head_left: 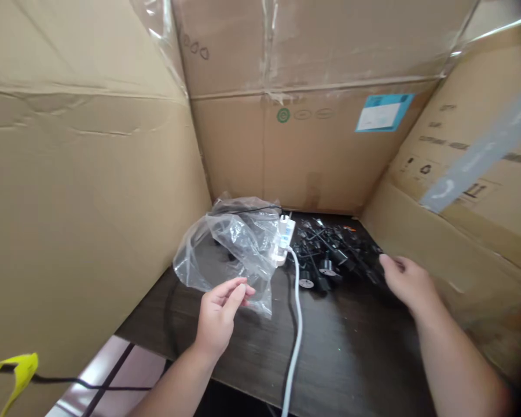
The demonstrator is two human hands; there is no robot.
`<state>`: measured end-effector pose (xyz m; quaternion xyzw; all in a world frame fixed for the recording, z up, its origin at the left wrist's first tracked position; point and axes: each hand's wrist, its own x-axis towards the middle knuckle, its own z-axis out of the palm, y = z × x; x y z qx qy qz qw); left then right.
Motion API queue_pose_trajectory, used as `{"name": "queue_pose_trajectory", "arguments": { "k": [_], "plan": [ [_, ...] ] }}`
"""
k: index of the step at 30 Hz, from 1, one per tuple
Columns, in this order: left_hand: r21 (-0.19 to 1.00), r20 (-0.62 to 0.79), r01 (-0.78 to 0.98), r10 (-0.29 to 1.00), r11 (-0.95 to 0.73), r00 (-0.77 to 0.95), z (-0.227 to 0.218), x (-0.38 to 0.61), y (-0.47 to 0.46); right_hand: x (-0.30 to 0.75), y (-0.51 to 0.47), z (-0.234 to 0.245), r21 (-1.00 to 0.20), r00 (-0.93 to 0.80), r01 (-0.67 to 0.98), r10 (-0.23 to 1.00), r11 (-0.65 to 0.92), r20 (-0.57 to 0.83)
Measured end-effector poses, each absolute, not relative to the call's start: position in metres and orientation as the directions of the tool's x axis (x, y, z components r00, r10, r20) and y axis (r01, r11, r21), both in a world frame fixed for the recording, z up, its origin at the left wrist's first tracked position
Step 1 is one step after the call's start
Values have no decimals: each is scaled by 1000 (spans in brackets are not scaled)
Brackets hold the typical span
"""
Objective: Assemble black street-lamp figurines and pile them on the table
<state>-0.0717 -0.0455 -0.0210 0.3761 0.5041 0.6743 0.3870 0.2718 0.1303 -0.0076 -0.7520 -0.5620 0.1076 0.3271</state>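
My left hand (219, 315) is closed, its thumb and fingers pinched together at the near edge of a clear plastic bag (247, 231). The bag lies crumpled on the dark tabletop, and a few dark shapes show through it. To the right lies a pile of black parts with cords or stems and round ends (327, 266), some in clear wrapping. At the right end of this pile is my right hand (406, 284), with fingers curled and pressed together; whatever is between them is too blurred to name.
A white power strip (285, 234) stands between bag and pile, its white cable (298, 324) running toward me across the dark table (351, 359). Cardboard walls enclose the left (91, 202), back (286, 156) and right (451, 231). A yellow strip (21, 373) hangs on a black cord at lower left.
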Motion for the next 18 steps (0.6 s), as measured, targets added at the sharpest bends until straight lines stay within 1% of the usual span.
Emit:
{"name": "queue_pose_trajectory", "arguments": {
  "k": [2, 3, 4, 5, 6, 9, 11, 15, 18],
  "plan": [
    [979, 200, 49, 900, -197, -387, -9, -93, -37, 269, 127, 0, -596, 373, 775, 913, -210, 164],
    [967, 234, 181, 904, -178, -359, -3, -106, -31, 268, 124, 4, -574, 395, 780, 907, -248, 146],
    [935, 258, 321, 910, -150, -325, 2, -118, -24, 266, 122, 7, -556, 403, 790, 902, -258, 153],
    [875, 275, 471, 919, -116, -284, 6, -130, -16, 264, 119, 10, -548, 407, 797, 896, -253, 179],
    [781, 273, 620, 932, -72, -237, 9, -141, -7, 262, 116, 13, -549, 407, 802, 888, -234, 215],
    [671, 251, 741, 948, -25, -195, 8, -166, 20, 257, 110, 17, -585, 397, 798, 855, -142, 334],
    [603, 251, 797, 953, -17, -169, 2, -172, 35, 254, 107, 17, -610, 397, 786, 836, -98, 378],
    [448, 261, 893, 962, -48, -79, -8, -167, 53, 250, 107, 15, -636, 381, 771, 832, -45, 403],
    [359, 229, 931, 973, -66, -20, -12, -156, 65, 248, 108, 12, -644, 358, 765, 839, -13, 410]
  ]
}}
